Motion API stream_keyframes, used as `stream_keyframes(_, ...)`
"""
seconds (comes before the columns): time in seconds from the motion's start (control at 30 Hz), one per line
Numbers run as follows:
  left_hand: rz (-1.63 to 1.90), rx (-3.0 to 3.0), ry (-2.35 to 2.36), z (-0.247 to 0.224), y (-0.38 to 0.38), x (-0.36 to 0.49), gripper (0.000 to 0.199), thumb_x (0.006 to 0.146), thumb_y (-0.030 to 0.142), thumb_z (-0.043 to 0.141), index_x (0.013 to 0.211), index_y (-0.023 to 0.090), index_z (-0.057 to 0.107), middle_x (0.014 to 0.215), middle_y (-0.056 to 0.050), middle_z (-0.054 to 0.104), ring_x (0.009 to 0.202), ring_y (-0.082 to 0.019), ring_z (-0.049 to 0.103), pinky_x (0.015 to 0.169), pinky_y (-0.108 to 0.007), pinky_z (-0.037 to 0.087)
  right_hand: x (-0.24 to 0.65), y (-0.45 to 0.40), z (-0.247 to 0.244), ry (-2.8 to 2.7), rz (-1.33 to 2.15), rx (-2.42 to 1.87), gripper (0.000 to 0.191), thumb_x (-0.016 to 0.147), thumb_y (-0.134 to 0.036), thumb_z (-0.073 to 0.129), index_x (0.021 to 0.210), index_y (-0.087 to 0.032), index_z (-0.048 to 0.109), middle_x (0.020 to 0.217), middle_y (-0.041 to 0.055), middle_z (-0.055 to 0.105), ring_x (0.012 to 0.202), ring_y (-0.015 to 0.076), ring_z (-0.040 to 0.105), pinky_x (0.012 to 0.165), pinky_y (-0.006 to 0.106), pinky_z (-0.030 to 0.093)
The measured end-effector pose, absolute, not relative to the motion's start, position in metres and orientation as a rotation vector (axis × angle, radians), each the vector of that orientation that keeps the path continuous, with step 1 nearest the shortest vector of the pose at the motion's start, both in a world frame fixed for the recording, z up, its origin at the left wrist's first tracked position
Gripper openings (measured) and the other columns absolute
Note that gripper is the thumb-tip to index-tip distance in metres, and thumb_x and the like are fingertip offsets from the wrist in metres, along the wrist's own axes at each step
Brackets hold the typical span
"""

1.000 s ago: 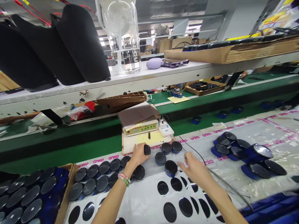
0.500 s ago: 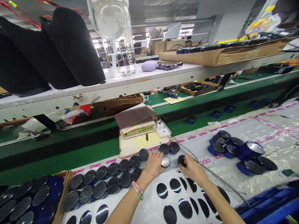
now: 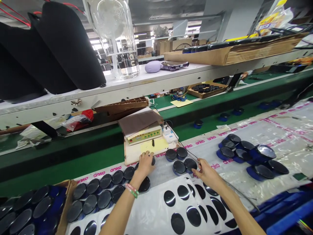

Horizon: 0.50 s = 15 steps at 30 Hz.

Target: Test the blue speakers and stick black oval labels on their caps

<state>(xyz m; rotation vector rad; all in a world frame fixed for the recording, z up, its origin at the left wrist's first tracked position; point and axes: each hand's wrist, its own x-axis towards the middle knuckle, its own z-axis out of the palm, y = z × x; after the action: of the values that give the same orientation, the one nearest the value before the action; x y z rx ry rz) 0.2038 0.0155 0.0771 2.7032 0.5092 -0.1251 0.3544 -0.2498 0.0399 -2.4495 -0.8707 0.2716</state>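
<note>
My left hand [image 3: 146, 164] is curled over a round black-topped blue piece [image 3: 153, 160] at the right end of two rows; the fingers partly hide it. My right hand [image 3: 207, 170] pinches the thin black cable [image 3: 189, 152], its thumb beside a round piece [image 3: 190, 164]. That piece stands in a cluster with another front piece [image 3: 179, 167] and two behind. Below the hands lie white sheets [image 3: 153, 209] with black round stickers [image 3: 178, 223].
A cardboard box [image 3: 64, 209] of round pieces stands at the left, and a loose group [image 3: 262, 152] sits at the right. Behind are a meter [image 3: 145, 136] on a board and the green conveyor [image 3: 102, 153]. A white shelf [image 3: 156, 84] crosses above, carrying a glass jug [image 3: 124, 62].
My left hand has moved left from the shiny-topped piece to the row's end. My right hand has left its round piece, which now stands with the cluster, and has taken the cable.
</note>
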Motion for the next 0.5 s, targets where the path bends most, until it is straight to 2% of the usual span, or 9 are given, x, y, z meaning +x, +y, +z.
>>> stream_keyframes(0.1,-0.234,2.658,0.361,0.078,0.034,0.194,0.039,0.087,0.033,0.057,0.122,0.018,0.050,0.125,-0.009,0.052,0.112,-0.025,0.051,0.094,-0.049,0.042,0.353,-0.245,0.035,-0.920,0.280,-2.409,0.018,0.076,-0.031,0.054,0.080,-0.023,0.038,0.081,0.0002,0.053,0.061,0.0145,0.055,0.055,0.027,0.041)
stream_keyframes(0.2,-0.291,2.626,0.286,0.077,0.030,0.195,0.038,0.087,0.032,0.057,0.122,0.018,0.050,0.126,-0.009,0.052,0.113,-0.025,0.051,0.095,-0.049,0.042,0.352,-0.237,0.030,-0.980,0.286,-2.374,0.022,0.072,-0.025,0.059,0.076,-0.022,0.038,0.079,-0.0014,0.050,0.064,0.0134,0.053,0.058,0.026,0.042)
stream_keyframes(0.27,-0.276,2.620,0.322,0.077,0.017,0.203,0.048,0.083,0.029,0.061,0.127,0.018,0.046,0.134,-0.012,0.045,0.122,-0.030,0.044,0.100,-0.055,0.036,0.351,-0.233,0.027,-1.004,0.277,-2.359,0.019,0.075,-0.023,0.061,0.077,-0.020,0.042,0.080,-0.0017,0.050,0.067,0.0125,0.052,0.062,0.026,0.043)
stream_keyframes(0.33,-0.218,2.611,0.343,0.076,0.000,0.216,0.070,0.074,0.025,0.069,0.136,0.019,0.036,0.146,-0.015,0.028,0.132,-0.036,0.029,0.106,-0.057,0.027,0.351,-0.231,0.024,-1.021,0.271,-2.348,0.016,0.079,-0.024,0.061,0.080,-0.017,0.046,0.081,-0.0015,0.050,0.070,0.0123,0.052,0.065,0.028,0.044)
stream_keyframes(0.4,-0.146,2.587,0.309,0.074,-0.018,0.232,0.085,0.067,0.019,0.072,0.140,0.020,0.029,0.153,-0.014,0.010,0.138,-0.040,0.012,0.110,-0.054,0.022,0.353,-0.233,0.023,-1.034,0.277,-2.339,0.016,0.081,-0.028,0.061,0.084,-0.016,0.051,0.083,-0.0008,0.052,0.072,0.0123,0.052,0.066,0.029,0.045)
stream_keyframes(0.43,-0.116,2.570,0.280,0.073,-0.025,0.241,0.086,0.066,0.016,0.070,0.141,0.022,0.028,0.154,-0.012,0.005,0.139,-0.039,0.007,0.111,-0.051,0.021,0.354,-0.235,0.023,-1.037,0.282,-2.335,0.016,0.082,-0.028,0.061,0.086,-0.015,0.052,0.085,-0.0001,0.054,0.073,0.0125,0.053,0.066,0.029,0.046)
stream_keyframes(0.5,-0.071,2.533,0.224,0.068,-0.032,0.256,0.080,0.068,0.009,0.064,0.140,0.024,0.032,0.155,-0.009,0.005,0.140,-0.037,0.006,0.112,-0.048,0.023,0.359,-0.240,0.026,-1.026,0.279,-2.334,0.017,0.084,-0.028,0.060,0.093,-0.015,0.054,0.093,0.0022,0.056,0.077,0.0135,0.056,0.067,0.029,0.048)
